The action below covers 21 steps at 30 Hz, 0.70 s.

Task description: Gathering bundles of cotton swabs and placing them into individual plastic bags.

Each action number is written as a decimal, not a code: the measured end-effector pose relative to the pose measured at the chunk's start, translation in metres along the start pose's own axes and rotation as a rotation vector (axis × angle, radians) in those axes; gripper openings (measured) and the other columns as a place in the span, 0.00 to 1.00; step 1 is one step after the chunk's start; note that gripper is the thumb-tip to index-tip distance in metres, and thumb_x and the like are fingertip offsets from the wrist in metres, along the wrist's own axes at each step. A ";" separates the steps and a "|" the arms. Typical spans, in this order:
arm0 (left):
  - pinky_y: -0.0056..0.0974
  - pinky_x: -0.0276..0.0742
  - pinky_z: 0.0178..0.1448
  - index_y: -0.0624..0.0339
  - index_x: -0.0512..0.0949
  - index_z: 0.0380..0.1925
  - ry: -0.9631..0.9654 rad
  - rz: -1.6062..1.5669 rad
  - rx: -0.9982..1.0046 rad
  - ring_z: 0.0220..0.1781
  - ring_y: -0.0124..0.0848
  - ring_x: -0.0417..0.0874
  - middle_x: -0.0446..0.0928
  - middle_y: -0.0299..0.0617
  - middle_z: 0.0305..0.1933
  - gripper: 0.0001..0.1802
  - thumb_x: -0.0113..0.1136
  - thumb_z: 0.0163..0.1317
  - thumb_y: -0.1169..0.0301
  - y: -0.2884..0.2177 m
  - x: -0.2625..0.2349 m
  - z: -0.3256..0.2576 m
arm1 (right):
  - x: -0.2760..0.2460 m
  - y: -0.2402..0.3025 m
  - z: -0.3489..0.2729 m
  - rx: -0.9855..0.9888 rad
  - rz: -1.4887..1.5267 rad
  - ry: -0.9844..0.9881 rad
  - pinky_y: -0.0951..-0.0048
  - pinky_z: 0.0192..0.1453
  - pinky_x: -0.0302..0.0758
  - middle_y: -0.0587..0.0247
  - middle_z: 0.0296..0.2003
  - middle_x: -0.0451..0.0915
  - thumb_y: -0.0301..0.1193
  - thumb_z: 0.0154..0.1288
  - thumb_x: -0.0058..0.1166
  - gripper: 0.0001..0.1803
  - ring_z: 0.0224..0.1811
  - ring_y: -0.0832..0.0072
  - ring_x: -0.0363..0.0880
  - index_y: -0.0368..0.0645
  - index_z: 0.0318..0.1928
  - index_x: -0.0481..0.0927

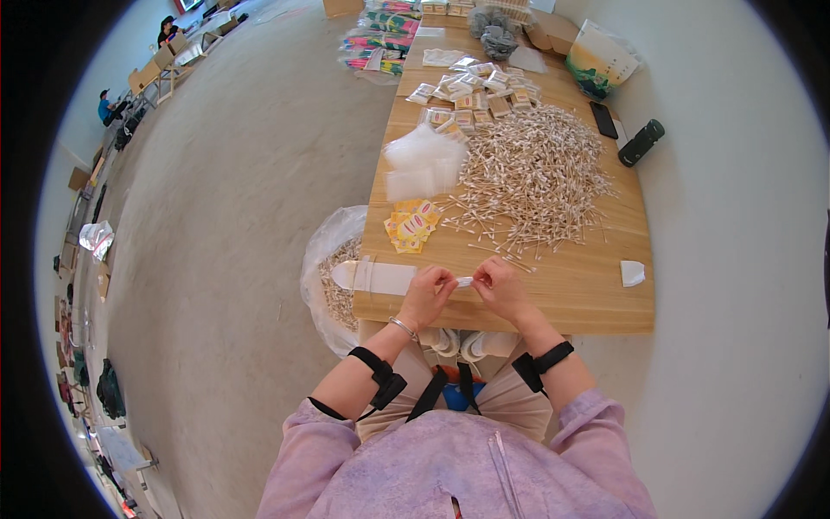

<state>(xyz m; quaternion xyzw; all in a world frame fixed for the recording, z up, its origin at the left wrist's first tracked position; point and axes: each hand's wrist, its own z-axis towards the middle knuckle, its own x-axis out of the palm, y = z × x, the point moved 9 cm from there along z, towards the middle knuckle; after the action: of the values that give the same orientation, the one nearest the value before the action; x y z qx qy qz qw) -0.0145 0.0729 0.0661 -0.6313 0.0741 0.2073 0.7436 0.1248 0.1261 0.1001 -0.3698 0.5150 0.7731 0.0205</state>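
Two bare hands meet just below the centre of the frame, the left hand (425,296) and the right hand (501,290) each with fingers pinching one end of a small whitish piece (464,282); they cover so much that its exact kind cannot be told. It is over the near part of the wooden worktop (553,303), whose far end is crowded with goods cut off by the upper edge. A heap of cotton swabs (540,173) fills the worktop's middle, hiding the wood beneath. At lower left of centre, the worktop partly hides a clear plastic bag (313,268) of more swabs. Bare grey floor (233,190) spreads leftward, and a pale wall (735,259) bounds the right. Two seated people (109,110) at upper left are too small to make out clearly.
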 end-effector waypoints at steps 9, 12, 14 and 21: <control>0.40 0.73 0.41 0.64 0.75 0.30 -0.009 0.047 -0.067 0.36 0.44 0.78 0.76 0.48 0.31 0.07 0.61 0.56 0.73 0.008 -0.002 0.005 | 0.005 -0.060 -0.007 0.344 0.707 -0.166 0.77 0.36 0.72 0.68 0.27 0.75 0.25 0.55 0.61 0.09 0.30 0.78 0.74 0.39 0.33 0.72; 0.37 0.75 0.42 0.65 0.75 0.32 0.014 0.061 -0.036 0.34 0.38 0.80 0.78 0.47 0.31 0.08 0.63 0.56 0.73 0.009 -0.007 0.005 | -0.007 -0.061 -0.007 0.343 0.529 -0.236 0.78 0.37 0.72 0.69 0.29 0.77 0.25 0.56 0.61 0.12 0.31 0.78 0.74 0.40 0.41 0.75; 0.37 0.75 0.42 0.65 0.75 0.32 0.022 0.072 -0.010 0.34 0.38 0.80 0.78 0.47 0.31 0.08 0.62 0.57 0.73 0.007 -0.006 0.006 | 0.006 -0.038 -0.004 0.244 0.350 -0.082 0.77 0.40 0.73 0.67 0.32 0.79 0.25 0.56 0.61 0.17 0.34 0.78 0.76 0.41 0.48 0.77; 0.35 0.76 0.46 0.62 0.80 0.34 0.085 -0.019 -0.062 0.40 0.39 0.82 0.81 0.46 0.37 0.07 0.64 0.55 0.73 0.004 0.014 0.004 | 0.036 -0.063 -0.016 0.263 0.482 0.041 0.73 0.43 0.75 0.61 0.38 0.84 0.25 0.56 0.60 0.10 0.39 0.74 0.80 0.41 0.40 0.84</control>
<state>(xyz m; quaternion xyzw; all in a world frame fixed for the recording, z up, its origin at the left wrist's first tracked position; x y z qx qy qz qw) -0.0046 0.0800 0.0578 -0.6630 0.0932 0.1752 0.7218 0.1337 0.1305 0.0265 -0.2466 0.6843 0.6745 -0.1265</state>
